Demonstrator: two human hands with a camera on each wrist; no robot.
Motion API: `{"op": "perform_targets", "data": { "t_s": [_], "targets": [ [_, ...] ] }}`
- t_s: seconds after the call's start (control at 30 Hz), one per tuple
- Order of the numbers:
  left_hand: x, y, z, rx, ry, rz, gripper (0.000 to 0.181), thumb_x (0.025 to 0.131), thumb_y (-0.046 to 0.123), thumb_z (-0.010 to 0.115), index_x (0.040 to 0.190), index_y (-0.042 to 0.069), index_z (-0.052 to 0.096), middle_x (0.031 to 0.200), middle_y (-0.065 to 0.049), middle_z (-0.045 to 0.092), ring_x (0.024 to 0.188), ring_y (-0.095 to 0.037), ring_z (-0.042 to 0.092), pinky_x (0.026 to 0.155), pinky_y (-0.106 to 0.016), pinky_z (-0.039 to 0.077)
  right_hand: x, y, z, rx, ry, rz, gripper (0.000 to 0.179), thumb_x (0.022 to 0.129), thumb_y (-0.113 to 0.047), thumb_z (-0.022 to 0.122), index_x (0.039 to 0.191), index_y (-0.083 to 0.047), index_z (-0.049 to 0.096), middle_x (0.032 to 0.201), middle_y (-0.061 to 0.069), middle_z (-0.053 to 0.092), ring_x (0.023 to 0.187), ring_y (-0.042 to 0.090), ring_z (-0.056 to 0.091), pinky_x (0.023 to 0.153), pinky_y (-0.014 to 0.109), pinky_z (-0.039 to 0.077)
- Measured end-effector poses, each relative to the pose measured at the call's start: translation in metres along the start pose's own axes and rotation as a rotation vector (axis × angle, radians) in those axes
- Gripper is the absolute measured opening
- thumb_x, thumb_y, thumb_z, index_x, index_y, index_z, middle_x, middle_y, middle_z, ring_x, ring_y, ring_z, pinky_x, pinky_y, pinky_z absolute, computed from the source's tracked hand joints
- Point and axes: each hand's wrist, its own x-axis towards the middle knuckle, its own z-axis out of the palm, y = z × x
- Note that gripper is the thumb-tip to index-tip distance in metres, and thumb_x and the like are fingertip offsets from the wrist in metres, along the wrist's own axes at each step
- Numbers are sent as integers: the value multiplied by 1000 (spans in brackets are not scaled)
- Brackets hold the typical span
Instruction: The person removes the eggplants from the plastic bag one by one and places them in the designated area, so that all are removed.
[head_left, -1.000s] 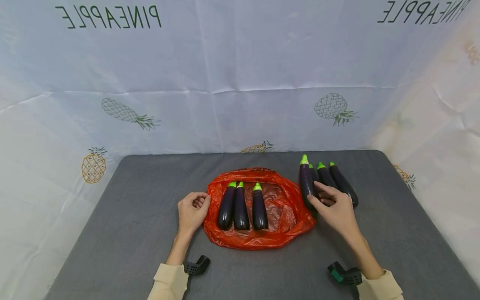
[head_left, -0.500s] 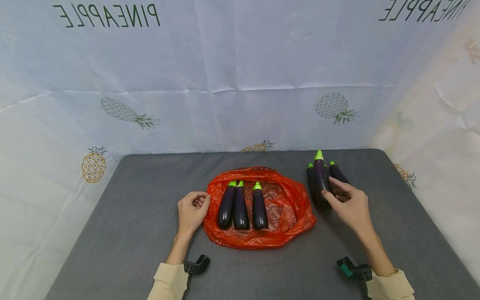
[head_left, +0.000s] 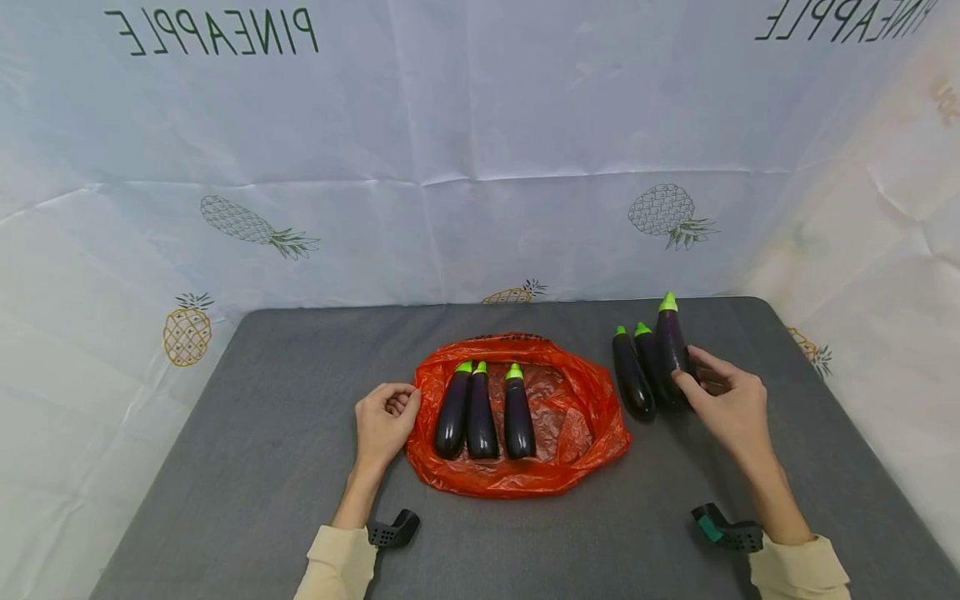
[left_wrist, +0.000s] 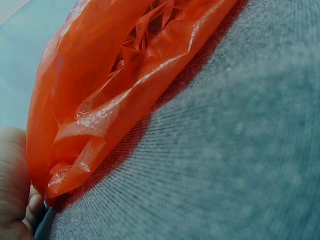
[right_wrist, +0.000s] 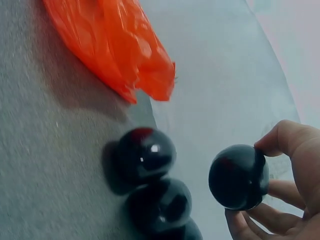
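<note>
My left hand (head_left: 385,421) pinches the left rim of a red plastic bag (head_left: 513,486), which lies spread with its mouth up. Inside it, three eggplants (head_left: 519,421) lie side by side, green caps pointing away. To the bag's right, my right hand (head_left: 726,408) holds another eggplant (head_left: 670,337) between thumb and fingers. In the right wrist view, this eggplant (right_wrist: 238,177) appears raised, apart from the row. An eggplant (head_left: 632,379) lies nearest the bag, with a second eggplant (head_left: 647,354) beside it. Part of a third eggplant (right_wrist: 185,232) shows at the right wrist view's bottom edge.
A grey cloth-covered table (head_left: 262,467) carries everything. Behind it hangs a pale curtain (head_left: 480,233) printed with pineapples, meeting the table's far edge. Each wrist wears a black device (head_left: 393,530).
My right hand has moved rightward, carrying the held eggplant from beside the bag, across the row, to its right end. My left hand and the bag stay in place.
</note>
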Motion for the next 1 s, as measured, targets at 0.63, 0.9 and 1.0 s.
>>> {"op": "perform_targets", "data": {
  "t_s": [0.63,0.9,1.0],
  "targets": [
    [0,-1,0,-4,1,-6,6,83,2,80,79,4,76,67,-6,66,59,-2,54,54,-10,45,17,22,-25,-69,-4,13,46,93,-23,72,134,-2,66,103,11,76,79,-29,50,66,-2,44],
    [0,0,-1,2,-6,-10,6,83,2,80,80,5,76,68,-6,66,59,-2,54,54,-10,45,26,39,-35,-120,-65,-13,49,95,-21,70,137,1,62,118,40,66,76,-31,44,60,1,43],
    [-1,0,-1,4,-9,-11,6,83,2,80,80,5,76,68,-6,66,59,-3,54,55,-10,45,29,45,-37,-144,-90,-13,49,96,-22,69,138,2,61,118,40,66,76,-31,42,57,3,44]
  ]
}}
